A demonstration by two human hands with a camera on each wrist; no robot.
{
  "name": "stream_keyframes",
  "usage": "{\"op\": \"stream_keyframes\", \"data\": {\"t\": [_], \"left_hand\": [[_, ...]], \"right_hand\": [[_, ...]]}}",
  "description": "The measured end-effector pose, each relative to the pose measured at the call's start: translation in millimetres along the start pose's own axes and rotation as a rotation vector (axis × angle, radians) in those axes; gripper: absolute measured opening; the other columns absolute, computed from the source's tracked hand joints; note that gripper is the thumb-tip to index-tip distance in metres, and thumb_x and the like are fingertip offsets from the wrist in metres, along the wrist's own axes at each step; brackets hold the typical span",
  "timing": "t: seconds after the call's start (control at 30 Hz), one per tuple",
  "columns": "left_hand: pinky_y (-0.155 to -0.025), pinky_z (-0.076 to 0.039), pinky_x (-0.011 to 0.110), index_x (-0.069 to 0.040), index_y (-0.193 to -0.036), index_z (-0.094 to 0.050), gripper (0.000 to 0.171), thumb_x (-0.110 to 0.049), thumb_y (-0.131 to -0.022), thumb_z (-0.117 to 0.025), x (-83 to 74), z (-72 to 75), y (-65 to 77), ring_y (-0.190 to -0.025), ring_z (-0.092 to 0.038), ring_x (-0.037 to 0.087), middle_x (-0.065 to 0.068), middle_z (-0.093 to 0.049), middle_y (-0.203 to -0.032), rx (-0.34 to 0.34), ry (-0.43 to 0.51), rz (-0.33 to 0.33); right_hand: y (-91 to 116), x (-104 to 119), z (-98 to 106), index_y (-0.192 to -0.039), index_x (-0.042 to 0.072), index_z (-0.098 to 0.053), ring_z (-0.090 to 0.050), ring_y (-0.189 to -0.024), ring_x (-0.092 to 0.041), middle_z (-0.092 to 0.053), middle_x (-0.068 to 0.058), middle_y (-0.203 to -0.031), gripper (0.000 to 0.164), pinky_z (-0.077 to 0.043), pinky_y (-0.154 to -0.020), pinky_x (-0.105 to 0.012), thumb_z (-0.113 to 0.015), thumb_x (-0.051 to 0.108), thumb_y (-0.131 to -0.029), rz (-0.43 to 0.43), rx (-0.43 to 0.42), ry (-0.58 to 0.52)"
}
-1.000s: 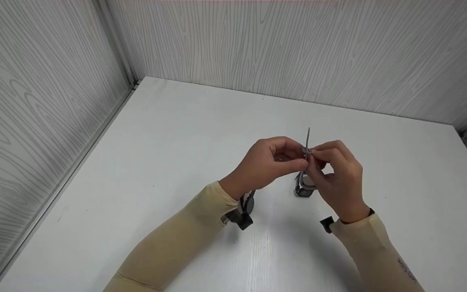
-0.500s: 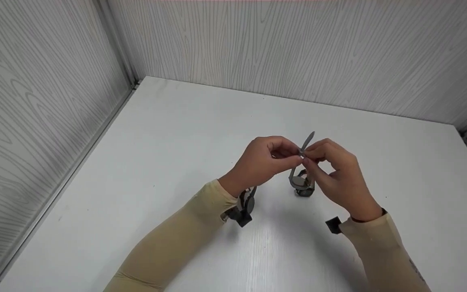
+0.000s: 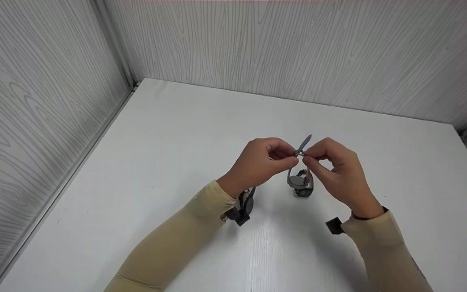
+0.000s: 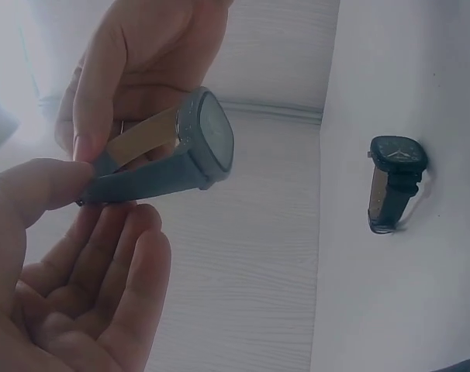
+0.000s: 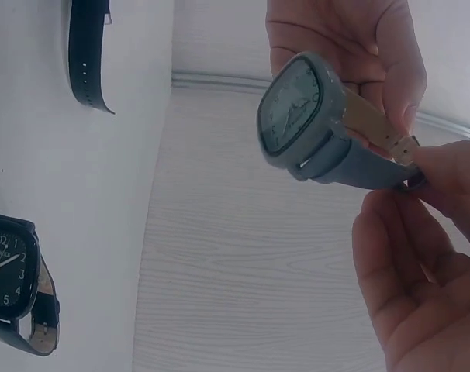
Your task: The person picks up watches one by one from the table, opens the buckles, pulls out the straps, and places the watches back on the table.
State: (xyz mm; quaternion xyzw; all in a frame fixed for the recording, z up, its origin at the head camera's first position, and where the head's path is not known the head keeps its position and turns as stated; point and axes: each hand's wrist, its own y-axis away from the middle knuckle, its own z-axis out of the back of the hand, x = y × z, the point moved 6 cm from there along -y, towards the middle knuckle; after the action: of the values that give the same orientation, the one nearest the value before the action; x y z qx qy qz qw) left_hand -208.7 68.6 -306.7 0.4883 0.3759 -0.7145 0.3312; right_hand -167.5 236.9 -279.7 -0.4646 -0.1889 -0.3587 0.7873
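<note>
A grey-blue wristwatch (image 3: pixel 297 181) is held up between both hands, its strap fastened or overlapped in a loop and its case hanging low. My left hand (image 3: pixel 264 160) pinches the strap near the buckle between thumb and fingers. From the other side, my right hand (image 3: pixel 335 170) pinches the strap by the buckle with thumb and forefinger. The strap's free end (image 3: pixel 305 142) sticks up past the fingertips. In the right wrist view the square-ish dial (image 5: pixel 292 108) faces the camera, and the strap's tan lining (image 5: pixel 367 124) shows. Fingers partly hide the buckle.
A black watch (image 4: pixel 398 155) stands on the white table (image 3: pixel 201 117), below the held one in the head view. Another watch with a black strap (image 5: pixel 86 62) lies farther left, partly behind the left wrist. Pale wood-grain panels (image 3: pixel 290 48) border the table at back and left.
The held watch has turned, so its case shows more and the free strap end leans right instead of upright. Both hands shifted slightly left, and a small gap shows between their fingertips.
</note>
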Motion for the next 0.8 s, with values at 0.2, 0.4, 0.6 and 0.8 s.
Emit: {"op": "stream_keyframes", "data": {"t": [0.2, 0.4, 0.6, 0.8], "left_hand": [[-0.078, -0.057, 0.029, -0.011, -0.105, -0.077, 0.017, -0.023, -0.094, -0.076, -0.1, -0.3, -0.2, -0.087, -0.07, 0.01, -0.009, -0.074, -0.091, -0.006, -0.042, 0.003], [-0.079, -0.057, 0.028, -0.014, -0.102, -0.077, 0.013, -0.023, -0.093, -0.077, 2.3, -2.4, -1.0, -0.086, -0.071, 0.011, -0.007, -0.075, -0.092, 0.031, -0.018, 0.048], [-0.078, -0.056, 0.026, -0.013, -0.102, -0.078, 0.012, -0.021, -0.093, -0.077, 2.9, -4.2, -0.9, -0.085, -0.071, 0.011, -0.004, -0.075, -0.092, 0.072, -0.021, 0.07], [-0.076, -0.054, 0.026, -0.017, -0.099, -0.075, 0.008, -0.022, -0.093, -0.077, 3.7, -4.6, -0.1, -0.084, -0.068, 0.01, -0.006, -0.072, -0.09, 0.092, -0.084, 0.061]], "right_hand": [[-0.4, -0.4, 0.1, -0.095, 0.005, -0.068, -0.058, -0.081, -0.009, -0.068, -0.001, -0.09, 0.018, -0.046, -0.074, -0.02, -0.071, -0.012, -0.09, -0.006, -0.045, 0.035], [0.6, 0.0, 0.6, -0.095, 0.004, -0.067, -0.051, -0.076, -0.009, -0.066, -0.001, -0.087, 0.015, -0.038, -0.067, -0.025, -0.069, -0.011, -0.091, -0.026, -0.088, 0.057], [-0.7, 1.0, 2.2, -0.095, 0.001, -0.066, -0.053, -0.072, -0.009, -0.065, -0.004, -0.086, 0.015, -0.041, -0.065, -0.022, -0.067, -0.013, -0.092, -0.02, -0.115, 0.014], [-1.2, -0.1, 7.2, -0.097, -0.003, -0.067, -0.056, -0.076, -0.012, -0.067, -0.011, -0.09, 0.01, -0.046, -0.07, -0.021, -0.066, -0.012, -0.093, -0.046, -0.179, -0.052]]}}
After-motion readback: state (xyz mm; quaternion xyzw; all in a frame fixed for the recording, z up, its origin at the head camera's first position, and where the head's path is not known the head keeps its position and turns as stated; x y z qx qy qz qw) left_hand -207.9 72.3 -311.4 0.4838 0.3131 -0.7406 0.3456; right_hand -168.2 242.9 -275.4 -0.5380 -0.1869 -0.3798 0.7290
